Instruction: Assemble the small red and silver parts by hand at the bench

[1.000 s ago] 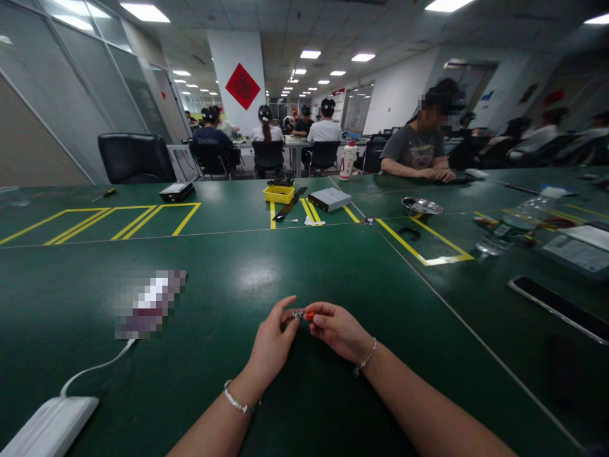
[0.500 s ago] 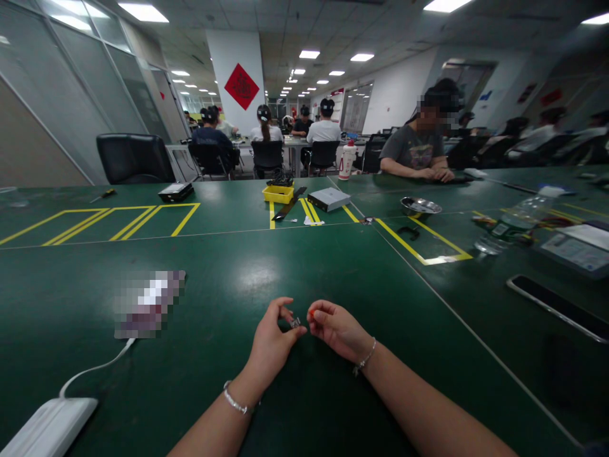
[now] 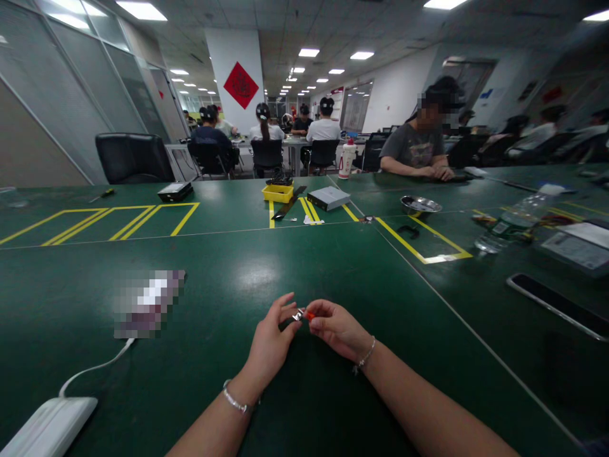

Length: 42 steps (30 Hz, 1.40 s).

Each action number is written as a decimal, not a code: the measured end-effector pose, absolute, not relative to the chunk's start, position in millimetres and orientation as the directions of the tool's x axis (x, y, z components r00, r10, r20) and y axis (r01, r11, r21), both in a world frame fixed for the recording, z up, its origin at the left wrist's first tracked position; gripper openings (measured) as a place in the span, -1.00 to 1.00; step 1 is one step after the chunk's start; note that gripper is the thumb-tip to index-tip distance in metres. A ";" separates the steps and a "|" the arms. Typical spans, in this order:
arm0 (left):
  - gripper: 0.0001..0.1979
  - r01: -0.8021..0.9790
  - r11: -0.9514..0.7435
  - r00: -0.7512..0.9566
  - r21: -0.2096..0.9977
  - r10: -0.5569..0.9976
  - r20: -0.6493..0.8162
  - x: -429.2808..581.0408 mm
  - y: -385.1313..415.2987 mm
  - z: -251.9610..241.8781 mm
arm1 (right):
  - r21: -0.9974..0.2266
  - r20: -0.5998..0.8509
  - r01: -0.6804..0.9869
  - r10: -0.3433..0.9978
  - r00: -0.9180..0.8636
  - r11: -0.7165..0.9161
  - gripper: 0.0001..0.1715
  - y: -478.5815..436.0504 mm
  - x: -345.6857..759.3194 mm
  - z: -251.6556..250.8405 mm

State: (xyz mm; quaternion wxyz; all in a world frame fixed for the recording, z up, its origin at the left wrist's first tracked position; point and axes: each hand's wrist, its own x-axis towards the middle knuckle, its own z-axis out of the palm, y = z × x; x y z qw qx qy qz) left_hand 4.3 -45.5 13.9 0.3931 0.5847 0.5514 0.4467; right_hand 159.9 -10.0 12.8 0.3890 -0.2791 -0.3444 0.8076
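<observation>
Between the thumb and fingers of my left hand [image 3: 272, 336] is a small shiny metal piece [image 3: 297, 315], too small to name by kind. My right hand [image 3: 337, 325] pinches a small orange-red piece [image 3: 310, 315], mostly covered by the fingertips. The two pieces are close together, and I cannot tell whether they touch. Both hands are just above the green table [image 3: 209, 381], with a bracelet on each wrist.
A phone [image 3: 151, 304] on a white cable lies left, beside a white power bank [image 3: 52, 425]. Another phone [image 3: 556, 304] and a water bottle [image 3: 516, 222] are on the right. Farther back are a yellow tray [image 3: 278, 193], a metal bowl [image 3: 420, 205] and a seated person [image 3: 419, 146].
The metal piece has turned and shows more of its shiny side. The orange-red piece has come nearer to it, showing more between the hands.
</observation>
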 end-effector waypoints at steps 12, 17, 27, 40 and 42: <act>-0.53 0.337 -0.129 -0.076 0.933 0.984 0.163 6.0 -44.2 14.2 | -0.732 -0.250 -0.457 0.823 -0.509 -0.505 -0.77 -9.3 159.9 14.5; -0.62 0.429 -0.129 -0.121 0.894 0.973 0.199 5.8 -45.0 14.5 | -0.748 -0.240 -0.445 0.827 -0.509 -0.492 -0.77 -9.9 159.5 17.2; -0.84 0.530 -0.169 -0.043 0.831 0.973 0.226 3.2 -45.9 16.7 | -0.744 -0.243 -0.440 0.818 -0.521 -0.502 -0.78 -10.2 160.4 14.4; -0.68 0.512 -0.258 0.046 0.820 0.961 0.274 0.8 -44.9 12.7 | -0.753 -0.233 -0.435 0.818 -0.526 -0.493 -0.77 -8.5 160.3 10.7; -0.67 0.535 -0.289 0.059 0.793 0.950 0.307 0.6 -45.7 12.2 | -0.752 -0.233 -0.436 0.818 -0.526 -0.495 -0.77 -8.5 160.2 10.6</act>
